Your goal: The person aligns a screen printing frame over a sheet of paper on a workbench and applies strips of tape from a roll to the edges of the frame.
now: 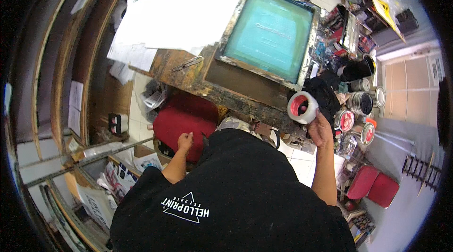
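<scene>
A roll of clear packing tape (310, 112) is held in my right hand (321, 131), at the front right corner of the workbench. The thumb and fingers grip its right side, and a red inner core shows. My left hand (185, 142) hangs low over a red chair seat (181, 115), its fingers curled in; nothing shows in them. Beyond the tape lies a framed printing screen (266, 37) with teal mesh on the bench. Black cloth (323, 93) is bunched behind the roll.
White paper sheets (184, 11) cover the bench's left side, with a small metal tool (187, 64) near them. Paint cans (361, 103) crowd the right side. A wooden rack (89, 58) stands left, and another red chair (373, 186) at the lower right.
</scene>
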